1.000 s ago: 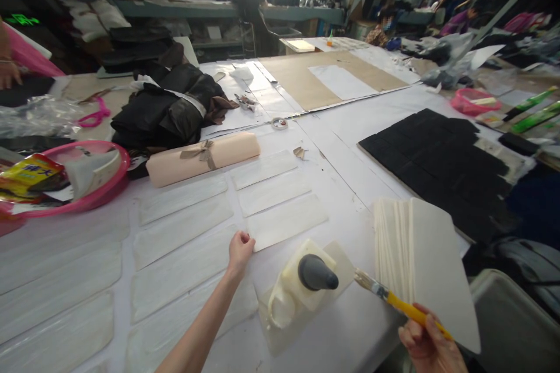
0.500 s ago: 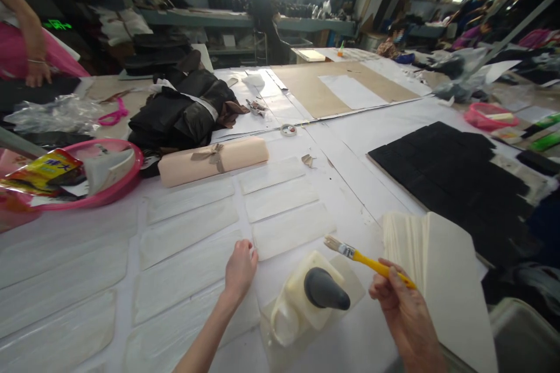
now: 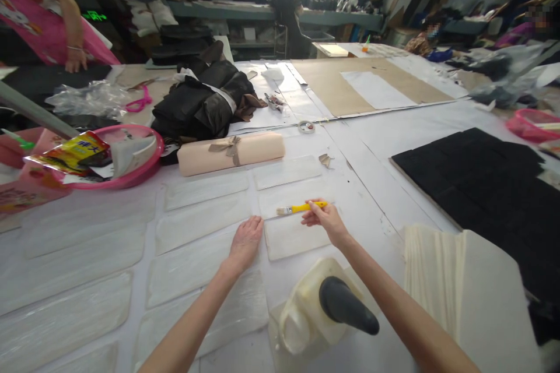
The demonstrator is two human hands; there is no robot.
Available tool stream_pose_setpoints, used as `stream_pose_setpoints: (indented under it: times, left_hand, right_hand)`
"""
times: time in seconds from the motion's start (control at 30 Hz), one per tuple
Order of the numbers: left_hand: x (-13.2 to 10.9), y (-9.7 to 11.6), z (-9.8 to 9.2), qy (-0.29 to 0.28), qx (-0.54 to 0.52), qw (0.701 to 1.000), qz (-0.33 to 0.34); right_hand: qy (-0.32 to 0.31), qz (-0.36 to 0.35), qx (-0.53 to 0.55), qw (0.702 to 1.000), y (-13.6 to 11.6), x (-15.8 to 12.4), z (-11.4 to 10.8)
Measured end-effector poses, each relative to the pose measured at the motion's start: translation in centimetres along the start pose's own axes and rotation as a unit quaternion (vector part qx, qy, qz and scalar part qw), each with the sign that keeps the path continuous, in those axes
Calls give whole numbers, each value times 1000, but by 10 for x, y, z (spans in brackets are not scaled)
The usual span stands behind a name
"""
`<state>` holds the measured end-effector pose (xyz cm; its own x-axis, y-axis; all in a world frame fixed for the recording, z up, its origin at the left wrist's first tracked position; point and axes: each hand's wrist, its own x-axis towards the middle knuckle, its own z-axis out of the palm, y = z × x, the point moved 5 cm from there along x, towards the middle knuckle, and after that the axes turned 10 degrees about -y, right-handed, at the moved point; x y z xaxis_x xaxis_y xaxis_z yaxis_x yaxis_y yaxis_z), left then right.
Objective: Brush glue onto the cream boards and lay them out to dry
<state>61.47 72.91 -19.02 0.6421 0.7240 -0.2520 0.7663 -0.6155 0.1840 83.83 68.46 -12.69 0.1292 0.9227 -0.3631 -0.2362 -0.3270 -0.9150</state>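
My right hand [image 3: 324, 218] grips a paintbrush [image 3: 301, 207] by its yellow handle. Its pale bristles point left, over the right-hand column of thin translucent whitish sheets [image 3: 297, 239]. My left hand [image 3: 247, 240] lies flat, fingers extended, at the gap between two columns of these sheets. Several more sheets [image 3: 196, 268] are laid out in rows to the left. Between my forearms stands a cream plastic container [image 3: 306, 303] with a dark grey cone-shaped top [image 3: 345, 306]. How wet the bristles are, I cannot make out.
A stack of cream sheets [image 3: 485, 297] sits at right, beside black panels [image 3: 476, 180]. Beyond the sheets lie a tied peach roll [image 3: 258, 151], a black bundle [image 3: 192, 108] and a pink basin [image 3: 157, 157]. Another person's hand [image 3: 76, 60] rests at far left.
My right hand has carried the brush left and forward, from beside the container to above the right-hand sheets. My left hand has flattened from curled fingers. The view has shifted left.
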Motion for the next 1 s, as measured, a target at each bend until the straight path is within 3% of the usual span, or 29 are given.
stream_pose_setpoints:
  times: [0.17, 0.3, 0.43, 0.57, 0.63, 0.73, 0.87, 0.93, 1.0]
  left_hand:
    - [2, 1, 1, 12, 34, 999, 0]
    - [6, 1, 4, 4, 70, 997, 14]
    - [7, 2, 5, -5, 99, 995, 18]
    - [6, 3, 4, -13, 112, 993, 21]
    - [7, 2, 4, -17, 113, 993, 23]
    - [8, 3, 3, -21, 113, 993, 26]
    - [8, 5, 3, -15, 119, 992, 27]
    - [7, 6, 4, -15, 123, 992, 30]
    - [7, 6, 5, -16, 124, 992, 29]
  right_hand:
    - [-47, 39, -16, 998, 14, 38, 30]
    - [-55, 59, -34, 996, 28, 53, 40]
    - [-9, 33, -66, 997, 33, 58, 17]
    - [94, -53, -116, 987, 20, 43, -23]
    - [119, -95, -136, 979, 11, 34, -27]
    - [46, -112, -117, 986, 8, 37, -1]
    - [-74, -65, -69, 993, 21, 61, 45]
    - [-78, -42, -67, 994, 30, 72, 47]
    - [-51, -46, -78, 995, 34, 76, 33]
